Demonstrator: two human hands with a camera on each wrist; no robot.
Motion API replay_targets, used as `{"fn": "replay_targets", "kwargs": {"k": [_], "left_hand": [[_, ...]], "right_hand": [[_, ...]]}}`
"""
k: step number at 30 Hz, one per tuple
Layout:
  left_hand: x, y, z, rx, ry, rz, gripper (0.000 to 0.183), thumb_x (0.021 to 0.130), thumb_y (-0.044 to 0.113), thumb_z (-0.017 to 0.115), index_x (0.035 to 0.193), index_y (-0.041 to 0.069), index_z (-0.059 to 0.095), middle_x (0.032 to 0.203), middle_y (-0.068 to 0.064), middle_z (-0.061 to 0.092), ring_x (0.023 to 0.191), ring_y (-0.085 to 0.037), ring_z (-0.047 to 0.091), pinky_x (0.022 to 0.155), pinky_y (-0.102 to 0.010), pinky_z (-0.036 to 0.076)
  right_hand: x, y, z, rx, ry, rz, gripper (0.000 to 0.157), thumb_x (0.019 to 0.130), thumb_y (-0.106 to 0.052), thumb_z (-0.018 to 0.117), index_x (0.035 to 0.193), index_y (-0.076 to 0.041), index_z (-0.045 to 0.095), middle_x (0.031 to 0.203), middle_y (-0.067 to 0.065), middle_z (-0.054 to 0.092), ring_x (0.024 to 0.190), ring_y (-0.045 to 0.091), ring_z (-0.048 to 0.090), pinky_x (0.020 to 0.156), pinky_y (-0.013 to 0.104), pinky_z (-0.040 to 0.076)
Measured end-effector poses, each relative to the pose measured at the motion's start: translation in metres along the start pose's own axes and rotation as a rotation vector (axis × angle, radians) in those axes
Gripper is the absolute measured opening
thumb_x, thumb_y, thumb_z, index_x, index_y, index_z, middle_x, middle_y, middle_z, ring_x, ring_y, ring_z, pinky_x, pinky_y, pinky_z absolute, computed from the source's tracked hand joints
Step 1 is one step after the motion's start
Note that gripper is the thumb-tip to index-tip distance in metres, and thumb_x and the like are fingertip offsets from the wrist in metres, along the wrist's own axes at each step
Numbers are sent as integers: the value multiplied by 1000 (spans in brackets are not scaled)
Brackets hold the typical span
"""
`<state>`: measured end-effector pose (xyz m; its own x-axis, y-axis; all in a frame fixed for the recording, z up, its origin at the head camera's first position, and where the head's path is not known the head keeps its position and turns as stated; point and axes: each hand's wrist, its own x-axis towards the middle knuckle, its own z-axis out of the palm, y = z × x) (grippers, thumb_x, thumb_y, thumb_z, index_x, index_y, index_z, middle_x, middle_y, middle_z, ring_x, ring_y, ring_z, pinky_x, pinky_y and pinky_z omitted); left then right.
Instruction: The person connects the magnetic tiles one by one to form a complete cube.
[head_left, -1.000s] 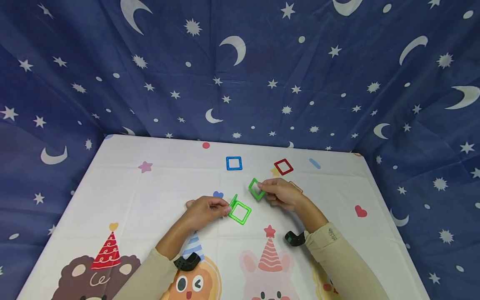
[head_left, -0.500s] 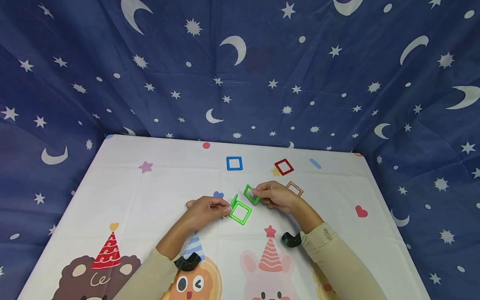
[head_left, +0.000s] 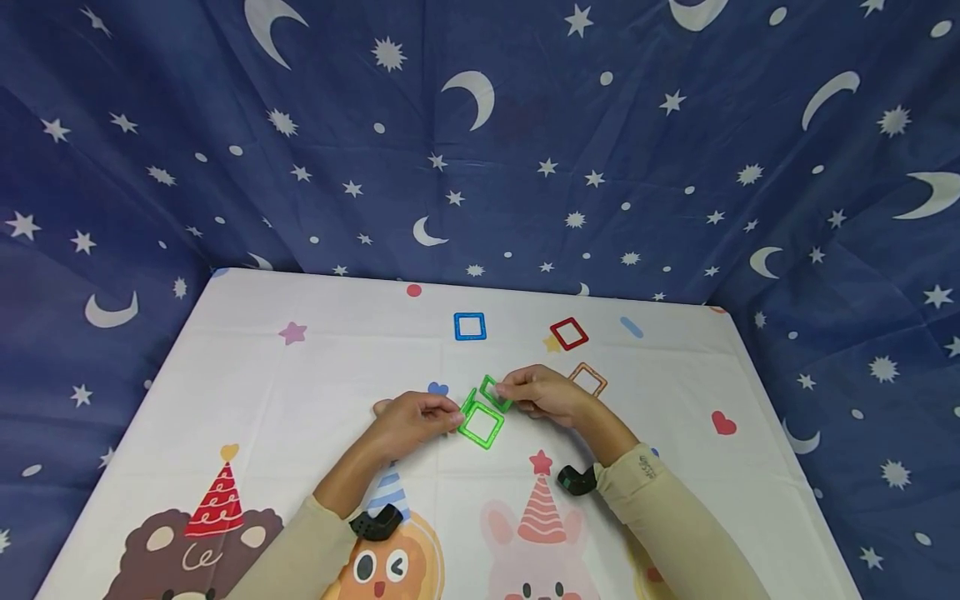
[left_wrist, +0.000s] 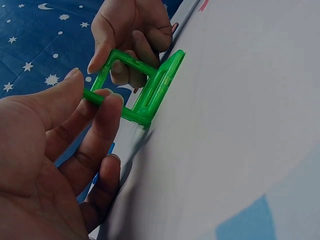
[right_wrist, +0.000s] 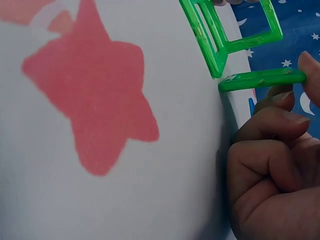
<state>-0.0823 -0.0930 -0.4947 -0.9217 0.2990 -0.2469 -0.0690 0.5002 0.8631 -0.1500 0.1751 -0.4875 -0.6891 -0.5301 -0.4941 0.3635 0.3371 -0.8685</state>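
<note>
Three green square magnetic tiles are between my hands in the head view. One green tile point(head_left: 473, 438) lies flat on the white table. A second, upright tile point(head_left: 468, 402) stands along its left edge, and my left hand point(head_left: 412, 421) pinches it between thumb and fingertips. My right hand point(head_left: 547, 392) pinches a third green tile point(right_wrist: 265, 78), holding it raised at the flat tile's far right edge. In the right wrist view this tile's lower end is very close to the flat tile's corner; contact is uncertain. Fingers partly cover both held tiles.
Farther back on the table lie a blue square tile point(head_left: 470, 337) and a red square tile point(head_left: 577, 343). An orange square tile point(head_left: 592, 369) lies just behind my right hand. A blue curtain point(head_left: 525, 233) with moons and stars borders the table's back and sides.
My right hand has moved left and slightly toward me, bringing its green tile to the flat tile. My left hand keeps its pinch on the upright tile and stays in place.
</note>
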Motion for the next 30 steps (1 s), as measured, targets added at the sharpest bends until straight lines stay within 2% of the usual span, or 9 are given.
{"fn": "replay_targets", "kwargs": {"k": [5,10,15,23,30], "left_hand": [[0,0,0,-7,-12,10,15,93,44,73,97,30,79,83,15,75,90,-5,63,88,-47,13],[0,-1,-1,-15,-20,11,14,93,44,73,97,31,78,83,16,75,90,-7,64,88,-46,12],[0,-1,-1,-20,-23,11,14,93,44,73,97,31,78,84,16,75,90,-7,64,88,-46,12],[0,0,0,1,-14,12,15,93,45,73,97,31,78,84,16,75,91,-5,63,88,-48,13],[1,-2,0,-7,-17,21,15,93,44,73,97,31,79,84,16,75,90,-6,63,88,-47,12]], "right_hand": [[2,2,-1,16,-29,-15,28,99,-24,67,87,2,63,60,-3,40,49,11,32,46,25,24],[2,4,-3,16,-41,-21,26,100,-21,65,92,4,65,62,-3,41,50,12,34,47,24,25],[3,6,-5,12,-69,-23,23,101,-18,63,92,3,65,64,-3,41,51,12,34,48,25,26],[2,6,-5,-21,-101,-31,29,99,-21,68,99,7,68,62,-4,40,52,14,33,50,26,25],[4,10,-4,-17,-116,-54,26,100,-18,65,96,8,66,61,-4,39,50,14,31,49,28,22]]}}
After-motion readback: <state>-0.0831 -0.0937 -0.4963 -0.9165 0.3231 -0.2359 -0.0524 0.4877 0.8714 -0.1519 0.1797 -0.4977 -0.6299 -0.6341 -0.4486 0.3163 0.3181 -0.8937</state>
